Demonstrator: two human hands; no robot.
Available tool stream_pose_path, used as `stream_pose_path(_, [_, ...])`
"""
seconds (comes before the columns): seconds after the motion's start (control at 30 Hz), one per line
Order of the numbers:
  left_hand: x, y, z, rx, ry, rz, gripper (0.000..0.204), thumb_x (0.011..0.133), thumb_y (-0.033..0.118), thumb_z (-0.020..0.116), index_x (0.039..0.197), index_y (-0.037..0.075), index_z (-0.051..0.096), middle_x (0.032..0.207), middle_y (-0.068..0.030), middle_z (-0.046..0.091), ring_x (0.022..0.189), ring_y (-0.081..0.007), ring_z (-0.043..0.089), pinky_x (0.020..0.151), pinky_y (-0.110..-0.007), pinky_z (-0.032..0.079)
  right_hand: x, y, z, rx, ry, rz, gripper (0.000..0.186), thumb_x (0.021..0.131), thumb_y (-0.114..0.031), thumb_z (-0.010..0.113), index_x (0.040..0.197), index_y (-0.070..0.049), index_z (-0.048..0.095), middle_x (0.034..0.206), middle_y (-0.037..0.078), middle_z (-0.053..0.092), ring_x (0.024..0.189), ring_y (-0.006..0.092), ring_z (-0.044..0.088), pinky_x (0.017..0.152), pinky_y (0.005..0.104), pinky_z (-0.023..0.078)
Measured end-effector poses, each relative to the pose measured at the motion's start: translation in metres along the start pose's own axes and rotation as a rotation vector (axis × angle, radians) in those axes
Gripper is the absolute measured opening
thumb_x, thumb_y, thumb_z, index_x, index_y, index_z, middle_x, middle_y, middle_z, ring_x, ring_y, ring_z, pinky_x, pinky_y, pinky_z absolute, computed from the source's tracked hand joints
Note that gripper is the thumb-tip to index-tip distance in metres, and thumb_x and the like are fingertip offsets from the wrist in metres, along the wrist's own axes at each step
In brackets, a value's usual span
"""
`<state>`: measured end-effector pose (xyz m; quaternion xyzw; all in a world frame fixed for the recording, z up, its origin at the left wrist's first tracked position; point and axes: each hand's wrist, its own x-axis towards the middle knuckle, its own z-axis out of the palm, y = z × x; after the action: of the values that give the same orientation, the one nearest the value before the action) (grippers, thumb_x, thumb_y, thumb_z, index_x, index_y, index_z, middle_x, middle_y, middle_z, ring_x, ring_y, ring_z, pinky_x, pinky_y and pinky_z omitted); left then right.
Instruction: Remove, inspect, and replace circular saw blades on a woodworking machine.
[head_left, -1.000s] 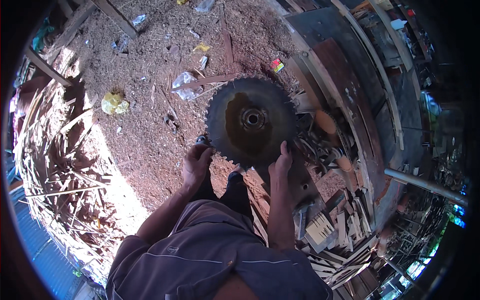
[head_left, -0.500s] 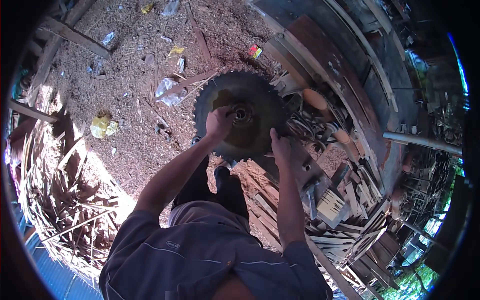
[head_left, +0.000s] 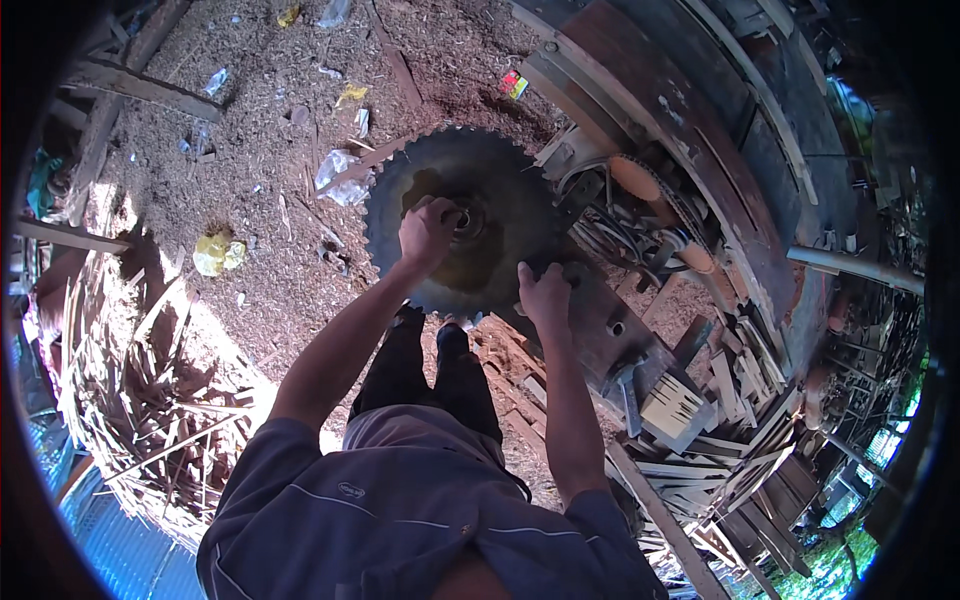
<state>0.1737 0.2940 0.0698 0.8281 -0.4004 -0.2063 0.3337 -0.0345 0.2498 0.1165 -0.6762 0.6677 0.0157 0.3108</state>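
A large round circular saw blade (head_left: 500, 180), dark with a toothed rim and a wet-looking brown patch, lies in front of me. At its centre is a round metal hub (head_left: 468, 222). My left hand (head_left: 428, 232) is at the left side of this hub with its fingers curled together; whatever they hold is hidden. Down at the blade's lower right rim, my right hand (head_left: 545, 293) is closed on the edge, its thumb up against the blade's face. The fingers behind the rim cannot be seen.
A metal plate (head_left: 592, 342) with holes extends right of the blade, with a metal tool (head_left: 628, 400) on it. Belt-driven pulleys (head_left: 634, 178) stand beyond. Wood offcuts (head_left: 725, 465) lie at right, a scrap heap (head_left: 165, 400) at left. A plastic bag (head_left: 343, 178) lies on sawdust.
The saw blade has shifted a little to the left, and my right hand has moved with it. My left hand has moved up beside the hub, its fingers now more curled.
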Motion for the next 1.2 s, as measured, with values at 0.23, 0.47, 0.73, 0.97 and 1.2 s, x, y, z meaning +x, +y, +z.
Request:
stream_pose_path(0.23, [-0.002,-0.002,-0.001,0.012,-0.033,0.025,0.016,0.08,0.024,0.068,0.092,0.013,0.071,0.092,-0.0089,0.066,0.083,-0.0332,0.066,0.071,-0.044,0.053,-0.049,0.047,-0.045,0.271,0.03,-0.077,0.034,0.094,-0.033,0.061,0.091,0.001,0.062,0.073,0.014,0.068,0.062,0.0185,0.069,0.049,0.0318,0.053])
stream_pose_path(0.47, [-0.001,-0.001,-0.004,0.017,-0.051,0.048,0.016,0.081,0.023,0.069,0.094,0.013,0.07,0.093,-0.0093,0.066,0.083,-0.0336,0.066,0.07,-0.044,0.053,-0.088,0.226,-0.054,-0.002,0.477,0.169,0.018,0.089,-0.014,0.059,0.098,0.002,0.061,0.089,0.02,0.065,0.085,0.0406,0.062,0.075,0.0464,0.05])
stream_pose_path(0.73, [0.001,0.0,0.001,-0.04,0.004,0.114,0.015,0.084,0.019,0.067,0.096,0.011,0.068,0.092,-0.0105,0.065,0.082,-0.0348,0.065,0.07,-0.044,0.052,-0.115,0.336,-0.04,-0.288,0.51,0.257,0.05,0.079,-0.004,0.051,0.128,0.004,0.044,0.123,0.032,0.047,0.109,0.047,0.05,0.094,0.054,0.04])
stream_pose_path(0.97, [0.002,-0.01,0.001,-0.066,0.036,0.15,0.015,0.077,0.011,0.072,0.09,0.006,0.066,0.087,-0.0141,0.064,0.08,-0.0345,0.064,0.069,-0.042,0.052,-0.118,0.309,-0.047,-0.541,0.405,0.233,0.039,0.077,-0.014,0.061,0.112,-0.002,0.05,0.115,0.026,0.051,0.096,0.0448,0.052,0.082,0.0574,0.039])
stream_pose_path(1.2, [0.01,-0.018,0.003,-0.065,-0.095,0.011,0.016,0.074,0.016,0.073,0.088,0.01,0.069,0.088,-0.0116,0.063,0.079,-0.0334,0.064,0.07,-0.042,0.052,-0.164,0.283,-0.031,-0.07,0.543,0.17,0.023,0.074,-0.009,0.06,0.091,0.003,0.051,0.085,0.024,0.056,0.076,0.0409,0.056,0.07,0.0537,0.043])
